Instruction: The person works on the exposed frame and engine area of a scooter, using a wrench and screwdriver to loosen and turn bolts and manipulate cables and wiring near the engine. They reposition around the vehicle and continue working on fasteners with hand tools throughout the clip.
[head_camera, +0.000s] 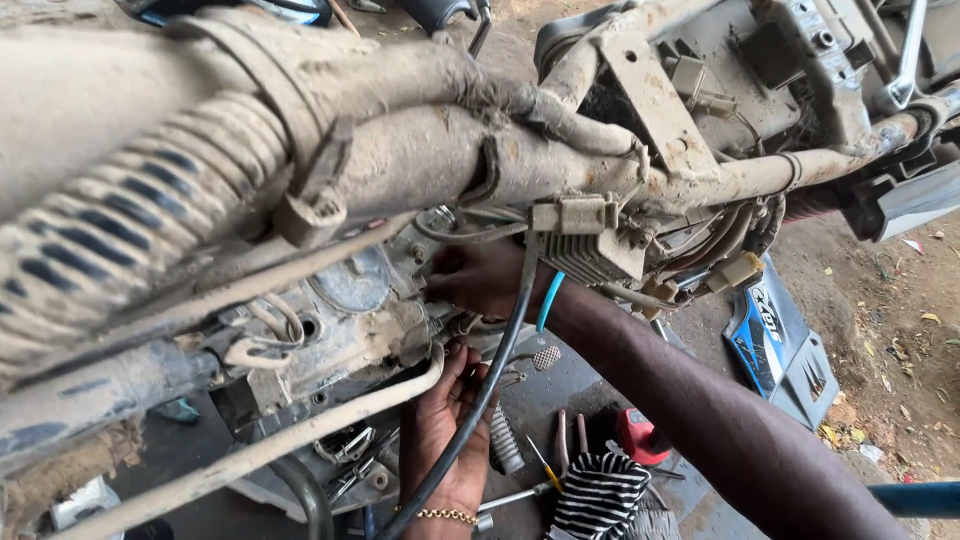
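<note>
A mud-caked motorcycle frame (420, 150) with a coiled spring (130, 210) fills the upper view, and its dusty engine (350, 300) sits below. My right hand (480, 278) reaches under the frame, fingers pressed on the engine's side next to a finned grey box (590, 250). My left hand (445, 430), wearing a gold bracelet, comes up from below with fingers curled against the engine's lower edge. A black cable (500, 370) and a blue wire (548, 300) hang across both hands. I cannot tell whether either hand holds anything.
On the ground below lie a striped cloth (600, 495), a red object (640, 435), a yellow-handled screwdriver (545, 468) and metal tools. A blue and white body panel (775, 345) rests at the right on dirt. A blue bar (915, 497) crosses the lower right corner.
</note>
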